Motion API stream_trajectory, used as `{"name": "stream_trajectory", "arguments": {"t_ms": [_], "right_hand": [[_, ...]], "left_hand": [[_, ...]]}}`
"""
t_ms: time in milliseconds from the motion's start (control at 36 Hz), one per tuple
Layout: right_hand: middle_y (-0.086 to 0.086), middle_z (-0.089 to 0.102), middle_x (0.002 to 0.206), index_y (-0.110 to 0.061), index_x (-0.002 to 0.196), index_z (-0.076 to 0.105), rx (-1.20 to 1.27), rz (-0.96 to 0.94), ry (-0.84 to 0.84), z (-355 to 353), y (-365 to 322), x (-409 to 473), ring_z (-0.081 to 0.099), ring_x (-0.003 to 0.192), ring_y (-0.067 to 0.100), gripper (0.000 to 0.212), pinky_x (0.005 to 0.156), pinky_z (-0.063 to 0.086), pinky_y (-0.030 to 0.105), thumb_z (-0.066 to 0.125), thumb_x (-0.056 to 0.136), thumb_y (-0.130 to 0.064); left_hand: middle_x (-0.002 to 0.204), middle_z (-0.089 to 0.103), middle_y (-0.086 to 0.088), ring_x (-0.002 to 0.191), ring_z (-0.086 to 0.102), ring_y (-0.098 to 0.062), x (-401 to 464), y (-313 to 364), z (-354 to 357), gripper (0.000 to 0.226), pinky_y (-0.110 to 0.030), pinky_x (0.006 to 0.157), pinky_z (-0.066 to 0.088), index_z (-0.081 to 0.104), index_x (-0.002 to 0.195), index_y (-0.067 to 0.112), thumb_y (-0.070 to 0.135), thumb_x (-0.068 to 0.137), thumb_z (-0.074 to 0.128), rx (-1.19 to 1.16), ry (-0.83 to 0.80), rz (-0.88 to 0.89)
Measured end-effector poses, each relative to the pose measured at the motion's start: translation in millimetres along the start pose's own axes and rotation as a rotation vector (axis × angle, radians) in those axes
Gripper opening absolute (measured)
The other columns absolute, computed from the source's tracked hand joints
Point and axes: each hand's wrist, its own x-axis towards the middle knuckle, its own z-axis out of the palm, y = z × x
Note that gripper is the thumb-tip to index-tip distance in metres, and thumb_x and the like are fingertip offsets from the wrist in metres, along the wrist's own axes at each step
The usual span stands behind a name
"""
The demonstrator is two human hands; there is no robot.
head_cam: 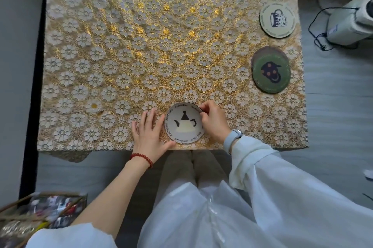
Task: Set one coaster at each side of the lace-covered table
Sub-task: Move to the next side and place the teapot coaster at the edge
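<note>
Gold-and-white flower lace tablecloth (125,56); pale grey teapot coaster (184,123) at lower centre, cream mug coaster (277,20) upper right, green coaster (271,73) below it.

A pale teapot-print coaster (184,123) lies flat at the gold lace-covered bench's (129,45) six o'clock edge. Toward three o'clock, a cream mug-print coaster (277,20) lies apart from a green coaster (271,74) overlapping a darker coaster (262,53).

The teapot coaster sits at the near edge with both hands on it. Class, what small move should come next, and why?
Probably let go of the teapot coaster and send the right hand to the green coaster, which lies atop another beside the cream coaster; the left and far sides hold none.
</note>
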Motion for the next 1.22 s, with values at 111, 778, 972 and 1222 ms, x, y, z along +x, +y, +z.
{"name": "stream_trajectory", "arguments": {"t_ms": [111, 778, 972, 1222], "right_hand": [[0.012, 0.060, 0.109, -0.005, 0.105, 0.051, -0.020, -0.011, -0.020, 3, 1, -3, 0.054, 0.098, 0.024, 0.017, 0.086, 0.043, 0.030, 0.047, 0.088, -0.004], [0.011, 0.044, 0.122, -0.009, 0.139, 0.014, -0.702, -0.329, -0.050, 6, 44, -28, 0.041, 0.109, 0.026, 0.086, 0.093, 0.039, 0.039, 0.064, 0.077, -0.040], [0.011, 0.044, 0.125, -0.009, 0.137, 0.022, -0.652, -0.346, -0.016, 7, 43, -27, 0.041, 0.110, 0.027, 0.081, 0.094, 0.038, 0.039, 0.068, 0.075, -0.034], [0.010, 0.045, 0.123, -0.011, 0.133, 0.025, -0.613, -0.324, 0.003, 13, 42, -26, 0.041, 0.109, 0.026, 0.075, 0.096, 0.037, 0.040, 0.067, 0.075, -0.033]], "left_hand": [[0.156, 0.003, -0.005, 0.142, -0.006, -0.024, -1, -1, 2, 0.090, -0.054, 0.113, -0.005, 0.019, 0.141, 0.024, 0.057, 0.069, 0.064, 0.019, 0.001, -0.004], [0.155, 0.006, -0.006, 0.142, -0.004, -0.026, 3, -4, 6, 0.091, -0.055, 0.113, -0.004, 0.019, 0.141, 0.027, 0.058, 0.069, 0.064, 0.005, 0.024, 0.004], [0.155, 0.008, -0.007, 0.142, -0.003, -0.026, 4, -4, 7, 0.090, -0.056, 0.113, -0.002, 0.019, 0.141, 0.029, 0.057, 0.069, 0.065, -0.003, 0.027, 0.004], [0.155, 0.010, -0.006, 0.142, -0.001, -0.025, 4, -6, 3, 0.088, -0.054, 0.114, -0.001, 0.019, 0.141, 0.027, 0.053, 0.071, 0.065, -0.012, 0.025, 0.006]]}}
